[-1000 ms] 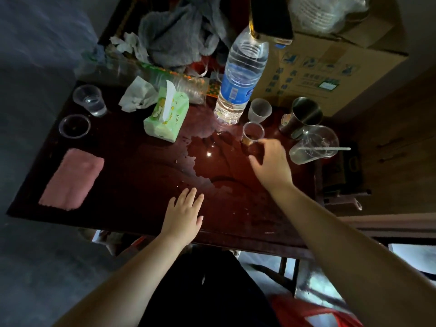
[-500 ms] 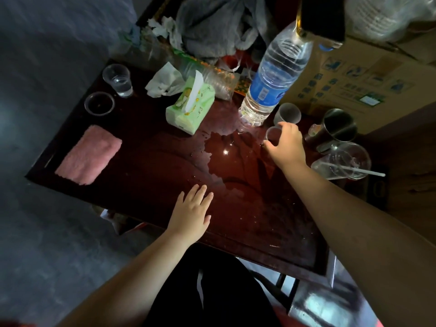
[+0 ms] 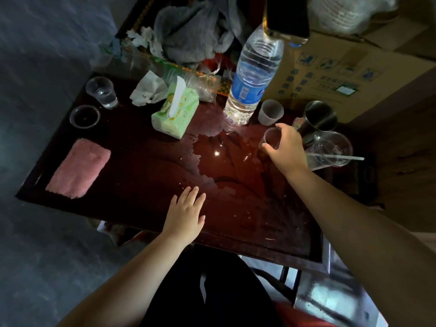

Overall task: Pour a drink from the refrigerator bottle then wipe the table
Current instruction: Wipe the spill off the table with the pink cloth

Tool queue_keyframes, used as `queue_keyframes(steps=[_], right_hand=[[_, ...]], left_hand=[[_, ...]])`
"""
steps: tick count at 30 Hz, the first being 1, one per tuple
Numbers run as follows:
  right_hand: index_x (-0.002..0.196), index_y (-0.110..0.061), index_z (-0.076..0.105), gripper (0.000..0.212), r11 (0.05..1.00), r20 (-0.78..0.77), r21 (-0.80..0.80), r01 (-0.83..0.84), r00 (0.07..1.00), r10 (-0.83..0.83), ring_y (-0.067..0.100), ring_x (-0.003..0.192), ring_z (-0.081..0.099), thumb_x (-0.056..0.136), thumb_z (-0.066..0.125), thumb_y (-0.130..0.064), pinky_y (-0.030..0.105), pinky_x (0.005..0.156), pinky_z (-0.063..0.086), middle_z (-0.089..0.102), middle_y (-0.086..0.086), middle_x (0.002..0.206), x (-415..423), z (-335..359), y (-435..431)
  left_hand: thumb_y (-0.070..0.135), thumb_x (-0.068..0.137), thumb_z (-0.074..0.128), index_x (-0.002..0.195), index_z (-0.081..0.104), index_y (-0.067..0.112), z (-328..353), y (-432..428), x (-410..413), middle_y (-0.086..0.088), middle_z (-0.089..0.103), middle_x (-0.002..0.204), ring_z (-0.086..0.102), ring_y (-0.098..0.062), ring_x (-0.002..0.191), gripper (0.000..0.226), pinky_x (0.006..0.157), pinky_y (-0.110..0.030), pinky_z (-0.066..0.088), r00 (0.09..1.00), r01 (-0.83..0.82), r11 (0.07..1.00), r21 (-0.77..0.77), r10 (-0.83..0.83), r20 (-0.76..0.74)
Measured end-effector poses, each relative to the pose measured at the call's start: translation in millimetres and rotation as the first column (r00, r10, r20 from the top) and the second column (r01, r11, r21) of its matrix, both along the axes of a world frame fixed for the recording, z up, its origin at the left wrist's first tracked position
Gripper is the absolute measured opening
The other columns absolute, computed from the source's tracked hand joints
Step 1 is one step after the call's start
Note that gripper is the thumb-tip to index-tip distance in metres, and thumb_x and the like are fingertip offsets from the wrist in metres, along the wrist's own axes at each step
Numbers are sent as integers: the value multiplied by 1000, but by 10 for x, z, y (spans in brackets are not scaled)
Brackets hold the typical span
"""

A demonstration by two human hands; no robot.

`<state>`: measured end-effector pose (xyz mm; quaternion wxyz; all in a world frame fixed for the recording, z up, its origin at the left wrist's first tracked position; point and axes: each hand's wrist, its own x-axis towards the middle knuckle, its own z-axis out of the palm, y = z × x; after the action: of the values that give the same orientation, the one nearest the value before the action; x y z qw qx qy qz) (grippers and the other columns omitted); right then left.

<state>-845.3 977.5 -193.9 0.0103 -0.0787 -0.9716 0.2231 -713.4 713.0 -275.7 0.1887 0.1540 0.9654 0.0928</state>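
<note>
A tall clear water bottle (image 3: 252, 76) with a blue label stands at the back of the dark red table (image 3: 132, 175). Just right of it my right hand (image 3: 286, 147) wraps around a small clear plastic cup (image 3: 270, 138). A wide puddle (image 3: 219, 156) spreads over the table's middle, from the bottle's foot toward me. My left hand (image 3: 186, 214) lies flat, fingers apart, on the table near the front edge, touching nothing else. A folded pink cloth (image 3: 79, 167) lies at the front left.
A green tissue pack (image 3: 175, 112) and a crumpled tissue (image 3: 148, 90) sit left of the bottle. Two small clear cups (image 3: 102, 92) stand at the far left. Another small cup (image 3: 270, 112), a steel cup (image 3: 318, 119) and a large clear cup (image 3: 330, 149) crowd the right. A cardboard box (image 3: 342, 76) stands behind.
My right hand reached forward from above the puddle and closed around the small clear cup. My left hand stayed flat on the table. The camera view shifted slightly.
</note>
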Motion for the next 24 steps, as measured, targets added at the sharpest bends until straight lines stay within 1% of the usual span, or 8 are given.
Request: queue_keyframes(steps=[2,5,9,12,15,17,19,24], right_hand=[[134,-10,44,66,1000,-4,-10,22,1000,-22,28,126,42,79,72,-31,39,104,37,48,12,132,166,60,89],[133,-10,44,65,999,11,-1,32,999,-32,26,125,43,79,73,-32,36,104,37,49,11,130,444,101,231],[133,-14,44,64,996,37,20,92,995,-93,22,126,41,79,72,-33,33,97,40,47,5,132,820,74,399],[130,-16,45,61,984,40,46,175,984,-177,25,123,43,78,73,-31,35,93,42,49,5,129,1053,41,507],[127,-16,47,57,958,49,30,285,957,-286,27,124,42,78,74,-30,34,93,40,50,6,128,1232,5,596],[130,-15,45,61,941,73,28,336,939,-337,27,127,40,79,73,-32,37,96,41,48,7,132,1329,-24,636],[133,-14,43,63,932,90,39,360,928,-362,28,128,39,80,72,-32,40,97,41,47,9,134,1397,-48,656],[135,-13,42,64,924,113,60,379,917,-383,29,130,37,81,71,-31,42,98,41,45,11,137,1468,-97,668]], left_hand=[[40,94,47,148,27,20,9,2,-9,-6,19,157,14,-23,145,61,113,-45,22,1000,13,1000,-10,-13,-2],[41,93,47,147,29,18,13,-3,-18,-7,22,156,16,-25,144,61,111,-46,26,999,36,999,-27,-36,-8],[44,94,44,148,26,19,7,-27,-17,-8,20,156,16,-25,144,63,110,-44,29,997,77,994,-75,-79,-24],[44,94,44,148,25,18,19,-37,-15,-9,20,156,17,-26,144,63,110,-45,29,995,95,992,-80,-98,-33],[46,95,42,149,23,18,29,-40,-15,-9,19,156,16,-26,144,64,110,-44,30,992,117,988,-102,-122,-41],[46,95,40,149,22,17,34,-38,-15,-10,19,156,16,-26,144,64,110,-44,31,990,130,985,-116,-136,-43],[45,95,41,149,23,17,36,-36,-13,-10,19,156,16,-27,144,64,110,-45,31,990,130,985,-113,-135,-41],[45,95,41,149,23,17,40,-44,-23,-10,19,156,16,-27,144,64,110,-45,30,989,135,983,-120,-141,-38]])
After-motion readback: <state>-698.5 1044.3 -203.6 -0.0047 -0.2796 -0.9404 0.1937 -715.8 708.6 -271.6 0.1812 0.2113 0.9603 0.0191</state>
